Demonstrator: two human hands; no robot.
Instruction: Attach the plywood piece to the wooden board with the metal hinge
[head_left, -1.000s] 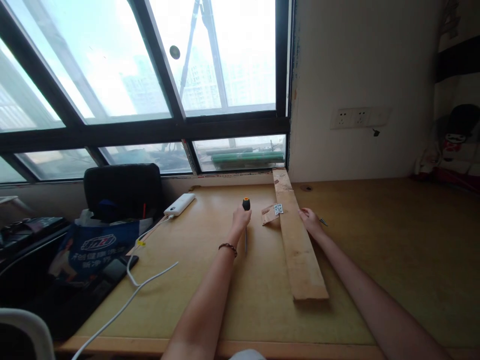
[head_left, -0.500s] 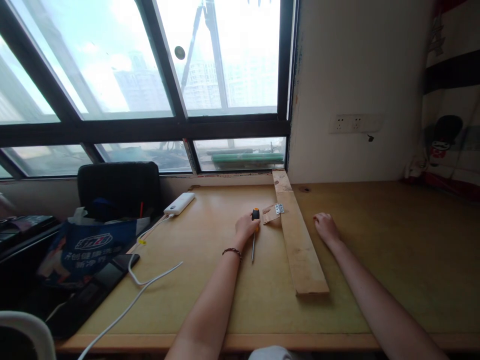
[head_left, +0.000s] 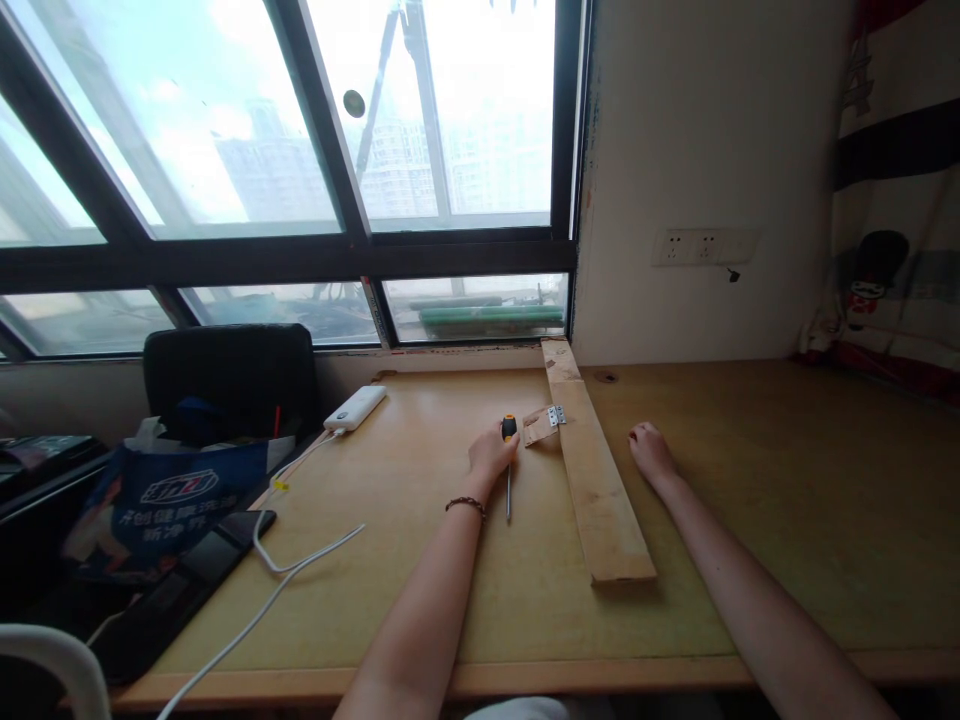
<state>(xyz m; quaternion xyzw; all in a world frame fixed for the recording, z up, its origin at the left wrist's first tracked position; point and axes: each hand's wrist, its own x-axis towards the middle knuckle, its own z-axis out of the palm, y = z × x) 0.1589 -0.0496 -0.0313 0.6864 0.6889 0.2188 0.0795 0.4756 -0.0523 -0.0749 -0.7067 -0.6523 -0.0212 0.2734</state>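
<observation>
Left hand (head_left: 491,452) around the screwdriver (head_left: 509,428), right hand (head_left: 651,456) in a fist, wooden board (head_left: 602,490) between them

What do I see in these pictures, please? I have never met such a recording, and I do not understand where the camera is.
There is no machine here, only a person's two bare hands. One camera, worn on the head, looks forward and down. The left hand holds a screwdriver. The right hand is curled beside a long board; whether it holds anything is hidden. On the table, a metal hinge sits where the board meets a smaller wood piece. A white device lies further left.
</observation>
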